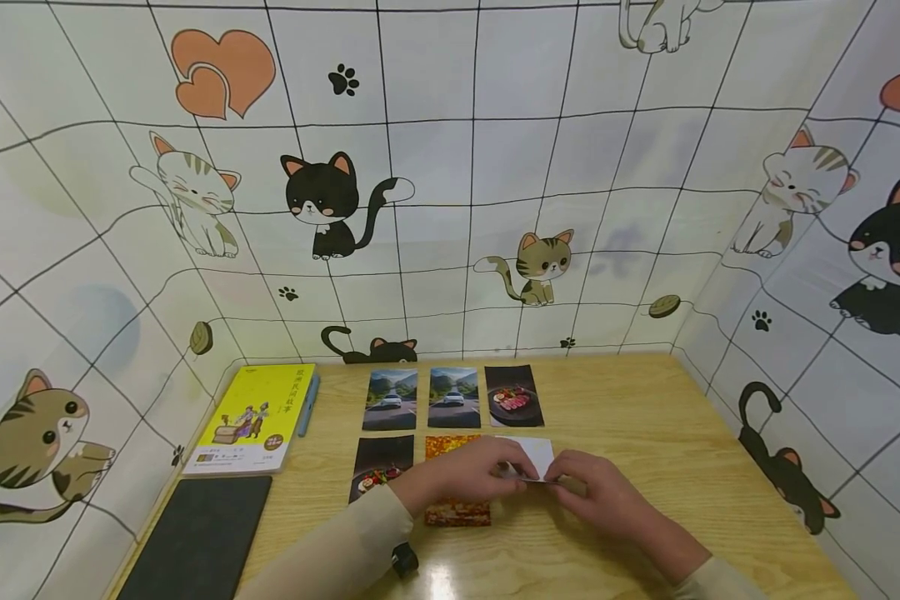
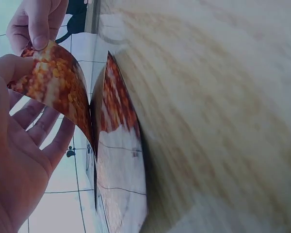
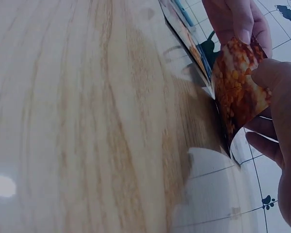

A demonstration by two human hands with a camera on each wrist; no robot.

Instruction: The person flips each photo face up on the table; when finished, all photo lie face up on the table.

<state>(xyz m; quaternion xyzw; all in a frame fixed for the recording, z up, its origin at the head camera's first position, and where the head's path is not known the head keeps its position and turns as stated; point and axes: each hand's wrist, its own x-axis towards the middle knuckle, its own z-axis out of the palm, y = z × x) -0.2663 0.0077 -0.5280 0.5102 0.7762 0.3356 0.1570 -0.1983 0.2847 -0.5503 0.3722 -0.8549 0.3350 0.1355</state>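
My left hand (image 1: 472, 471) and right hand (image 1: 596, 492) pinch the near edge of a photo card between thumbs and fingers. Its white back (image 1: 536, 454) faces up in the head view. In both wrist views the lifted edge curls, baring the orange-red print (image 2: 56, 80) on the underside, while the far edge stays low at the tabletop. Beside it, partly under my left hand, lies a matching orange-red card (image 1: 457, 512), print up. A dark food card (image 1: 382, 458) sits farther left, its lower part hidden by my left arm.
In the back row lie two car photo cards (image 1: 390, 400) and another dark food card (image 1: 513, 396). A yellow book (image 1: 255, 417) with a blue pen (image 1: 309, 407) beside it lies at the left, behind a black flat pad (image 1: 198, 533). Patterned cloth walls surround the wooden table (image 1: 690, 442).
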